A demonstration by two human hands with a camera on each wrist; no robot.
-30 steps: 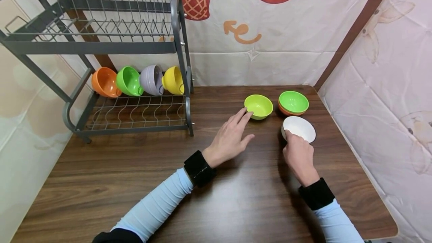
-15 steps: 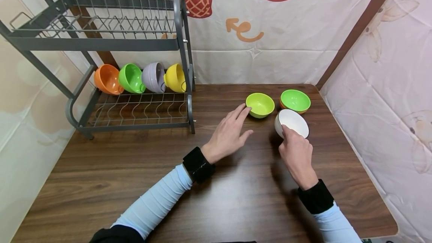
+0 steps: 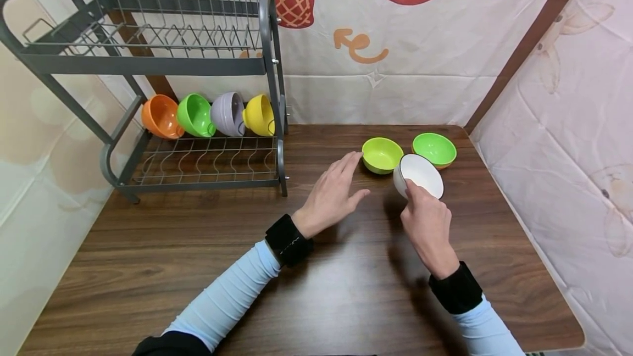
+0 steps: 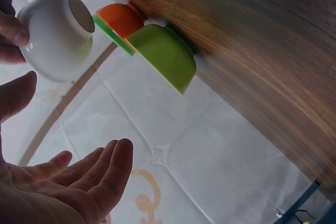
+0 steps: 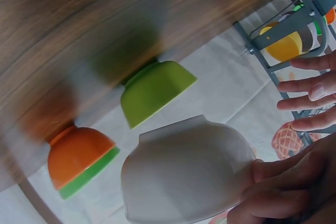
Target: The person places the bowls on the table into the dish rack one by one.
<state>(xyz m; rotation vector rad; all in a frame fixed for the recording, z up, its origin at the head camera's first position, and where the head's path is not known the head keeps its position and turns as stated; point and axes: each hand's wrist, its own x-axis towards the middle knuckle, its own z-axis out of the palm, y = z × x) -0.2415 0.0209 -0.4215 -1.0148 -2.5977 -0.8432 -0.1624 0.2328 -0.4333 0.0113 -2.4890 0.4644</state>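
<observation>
My right hand [image 3: 426,224] pinches the near rim of a white bowl [image 3: 424,173] with a dark edge. In the right wrist view the white bowl [image 5: 186,174] hangs above the table, tilted. Just behind it a yellow-green bowl [image 3: 383,154] stands upright on the table. To that bowl's right, a bright green bowl [image 3: 435,148] sits nested in an orange bowl [image 4: 119,18]. My left hand [image 3: 330,194] is held out flat beside the yellow-green bowl, fingers extended and thumb spread, holding nothing.
A dark grey two-tier dish rack [image 3: 148,65] stands at the back left. On its lower tier an orange bowl [image 3: 162,116], a green bowl [image 3: 195,115], purple bowls [image 3: 227,114] and a yellow bowl [image 3: 259,115] lean on their sides. Cloth walls [image 3: 316,98] border the wooden table [image 3: 207,235].
My right hand has lifted the white bowl and carried it left and a little back, toward the yellow-green bowl. The left hand has barely shifted.
</observation>
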